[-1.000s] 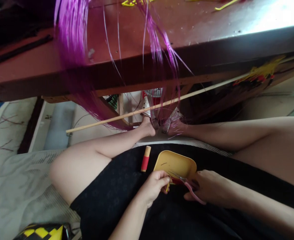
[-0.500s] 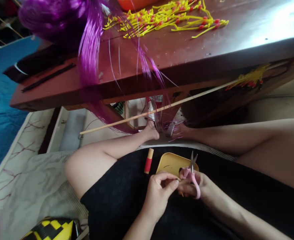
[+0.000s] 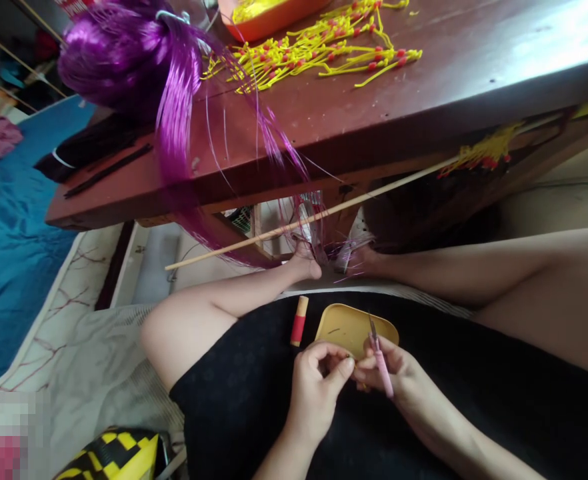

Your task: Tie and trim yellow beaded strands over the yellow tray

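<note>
My left hand [image 3: 319, 380] is closed in a pinch over my lap, thumb against forefinger, on a tiny piece too small to make out. Close against it, my right hand [image 3: 391, 370] has pink-handled scissors [image 3: 381, 370] hooked on its fingers, blades pointing away from me. Its fingertips meet the left ones at the same small piece. Just beyond both hands lies a shallow yellow tray [image 3: 331, 320] with a few dark bits in it. Left of the tray, a wooden-coloured tube with a red band [image 3: 299, 322] rests on the black cloth [image 3: 244, 387].
A dark red bench [image 3: 454, 73] carries a purple strand bundle [image 3: 119, 53], knotted yellow cords with red beads [image 3: 294, 57], an orange container [image 3: 264, 23] and a black bundle [image 3: 81, 150]. A thin wooden stick [image 3: 284, 230] crosses before it. A yellow-black woven item [image 3: 117, 457] lies lower left.
The scissors have turned in my right hand, from blades visibly apart to nearly edge-on. Both hands stay together over my lap. The view has shifted slightly.
</note>
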Tool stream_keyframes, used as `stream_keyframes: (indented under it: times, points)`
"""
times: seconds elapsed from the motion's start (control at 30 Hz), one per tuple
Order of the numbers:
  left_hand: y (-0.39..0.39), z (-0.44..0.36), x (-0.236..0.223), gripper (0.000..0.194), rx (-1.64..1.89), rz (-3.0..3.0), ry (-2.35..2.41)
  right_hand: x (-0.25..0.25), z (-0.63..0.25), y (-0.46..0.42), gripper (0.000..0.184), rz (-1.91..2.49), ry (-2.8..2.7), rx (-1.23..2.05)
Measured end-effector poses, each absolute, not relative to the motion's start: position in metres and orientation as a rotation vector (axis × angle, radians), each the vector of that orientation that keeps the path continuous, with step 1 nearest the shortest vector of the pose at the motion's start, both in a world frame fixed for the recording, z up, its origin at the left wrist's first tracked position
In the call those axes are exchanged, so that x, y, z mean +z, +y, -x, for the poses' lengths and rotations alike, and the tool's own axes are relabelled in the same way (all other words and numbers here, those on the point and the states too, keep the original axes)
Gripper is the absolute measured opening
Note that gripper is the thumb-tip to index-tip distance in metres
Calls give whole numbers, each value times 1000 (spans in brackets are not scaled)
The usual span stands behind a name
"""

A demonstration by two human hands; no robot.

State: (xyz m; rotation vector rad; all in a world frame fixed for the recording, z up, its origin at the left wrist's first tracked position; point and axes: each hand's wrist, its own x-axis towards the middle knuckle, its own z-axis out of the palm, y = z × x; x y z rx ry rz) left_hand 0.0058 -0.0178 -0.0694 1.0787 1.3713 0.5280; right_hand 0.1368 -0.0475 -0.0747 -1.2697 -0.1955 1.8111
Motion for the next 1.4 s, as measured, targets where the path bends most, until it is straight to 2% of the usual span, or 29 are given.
stream_keyframes:
  times: [0.17,0.33,0.57,0.87,1.17,1.4]
  points:
    - [-14,-6,-60,11,469,-1358,1446,-74,-140,-42,47,1293,-253,1699]
    - [-12,-8,-55,14,347,-1572,1439,-69,-141,-39,45,1279,-337,1658]
    - [-14,-8,-56,11,252,-1609,1451,-66,-140,-45,22,1495,-783,1521]
    - [-12,-8,-55,14,241,-1573,1427,-66,-141,-47,15,1657,-1086,1430]
    - [-21,-12,-60,16,194,-1879,1404,-75,-135,-44,21,1701,-1014,1466]
    - [-19,-13,-61,16,296,-1553,1440,-83,-135,-43,26,1563,-816,1543]
